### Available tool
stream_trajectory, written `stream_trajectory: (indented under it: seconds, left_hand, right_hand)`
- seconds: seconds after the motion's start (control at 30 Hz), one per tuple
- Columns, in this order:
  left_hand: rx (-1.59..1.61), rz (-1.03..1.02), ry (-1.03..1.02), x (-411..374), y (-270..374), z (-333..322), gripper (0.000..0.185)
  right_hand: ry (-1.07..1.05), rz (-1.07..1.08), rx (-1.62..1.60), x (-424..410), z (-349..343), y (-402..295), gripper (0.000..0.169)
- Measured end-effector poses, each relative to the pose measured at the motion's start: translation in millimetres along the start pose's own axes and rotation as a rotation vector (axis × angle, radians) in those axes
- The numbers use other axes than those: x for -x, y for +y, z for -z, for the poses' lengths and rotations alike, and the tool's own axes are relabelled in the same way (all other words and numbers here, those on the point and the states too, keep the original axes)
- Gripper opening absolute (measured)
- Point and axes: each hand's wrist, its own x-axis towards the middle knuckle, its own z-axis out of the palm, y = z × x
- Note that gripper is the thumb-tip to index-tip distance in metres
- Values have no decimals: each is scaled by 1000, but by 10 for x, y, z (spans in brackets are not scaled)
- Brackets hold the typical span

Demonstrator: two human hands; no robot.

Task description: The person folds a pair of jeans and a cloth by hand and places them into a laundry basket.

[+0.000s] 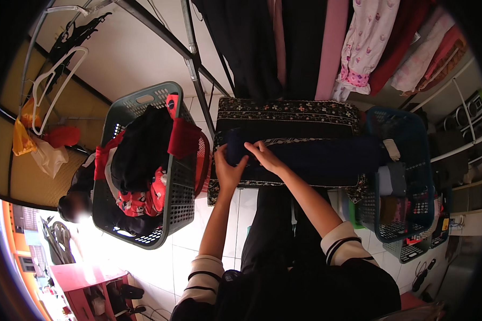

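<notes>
A long dark blue garment (325, 156) lies lengthwise over a padded surface covered with a black patterned cloth (285, 112). Its left end is bunched or folded up. My left hand (227, 170) grips that end from the near left, thumb and fingers on either side of the fabric. Across from it, my right hand (268, 158) holds the same end, its fingertips on the cloth. The garment's right end reaches the rim of a blue plastic basket (397, 116). Dark fabric hides exactly how the folds lie.
To the left stands a grey-green laundry basket (178, 160) heaped with black and red clothes (140, 152). Garments (301, 48) hang above the far edge. A metal frame (193, 66) rises behind. Folded clothes (391, 178) sit in the right basket. A person (78, 204) is beyond the left basket.
</notes>
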Motion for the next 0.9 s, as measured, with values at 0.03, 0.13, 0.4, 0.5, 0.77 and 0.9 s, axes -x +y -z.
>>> stream_trajectory:
  seconds: [0.03,0.13,0.4,0.5,0.77,0.9]
  left_hand:
    - [-47,-59,-16,26,124,-18,61]
    - [-28,-294,-229,113,71,-98,67]
    - [-31,-178,-183,313,-8,-451,79]
    - [-80,-238,-292,298,-153,-571,77]
    - [307,433,-235,178,-265,-674,60]
    - [241,626,-447,-32,-258,-699,67]
  right_hand:
    - [20,0,-44,43,29,-32,84]
    - [54,-15,-93,182,163,-168,80]
    - [203,14,-30,-20,490,389,67]
    - [335,-46,-231,113,545,450,59]
    - [329,-175,20,336,665,513,51]
    - [322,-111,-103,391,644,583,47]
